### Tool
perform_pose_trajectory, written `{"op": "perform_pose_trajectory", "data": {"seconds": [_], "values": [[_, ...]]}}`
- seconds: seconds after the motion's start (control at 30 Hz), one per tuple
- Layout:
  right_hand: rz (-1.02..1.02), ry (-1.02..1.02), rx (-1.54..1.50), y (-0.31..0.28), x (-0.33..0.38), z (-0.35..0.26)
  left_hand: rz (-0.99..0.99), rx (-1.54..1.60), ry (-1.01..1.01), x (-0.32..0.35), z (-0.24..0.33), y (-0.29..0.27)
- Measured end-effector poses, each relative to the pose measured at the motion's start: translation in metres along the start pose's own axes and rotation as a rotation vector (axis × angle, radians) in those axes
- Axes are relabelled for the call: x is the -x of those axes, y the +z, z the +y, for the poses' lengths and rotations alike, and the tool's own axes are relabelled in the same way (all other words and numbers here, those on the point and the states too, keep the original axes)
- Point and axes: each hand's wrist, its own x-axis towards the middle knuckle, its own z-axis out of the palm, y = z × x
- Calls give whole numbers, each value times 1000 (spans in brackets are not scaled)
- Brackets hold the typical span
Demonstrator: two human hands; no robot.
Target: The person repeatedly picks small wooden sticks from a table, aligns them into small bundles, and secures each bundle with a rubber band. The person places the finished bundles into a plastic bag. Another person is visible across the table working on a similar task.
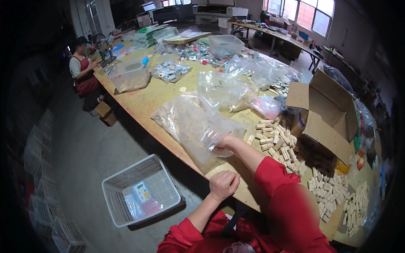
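Note:
A large clear plastic bag (185, 122) lies on the table's near left edge, with many small pale wooden sticks inside. My right hand (226, 143) reaches in at the bag's mouth; the plastic and the hand's angle hide its fingers. Just in front of the table edge, below the bag, my left hand (223, 184) is closed in a fist, and whatever it may hold is hidden. To the right of my right hand lies a pile of small pale stick bundles (278, 141). Further bundles (327, 192) are heaped beside my right sleeve.
An open cardboard box (327, 114) stands at the right. On the floor at left is a white plastic basket (112, 202) holding small packets. Clear bins (130, 76), bags and colourful pieces crowd the table's far part. A person (82, 69) works at its far left.

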Motion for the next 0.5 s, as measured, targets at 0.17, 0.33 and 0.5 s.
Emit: {"op": "perform_pose_trajectory", "data": {"seconds": [0.17, 0.33, 0.5], "values": [[26, 153, 165, -1, 16, -6, 2, 12, -17, -3, 2, -2], [-140, 246, -231, -25, 32, 3, -10, -2, -11, -3, 1, 3], [-232, 271, -395, -23, 71, 2, 33, 148, -169, 2, 0, 0]]}}
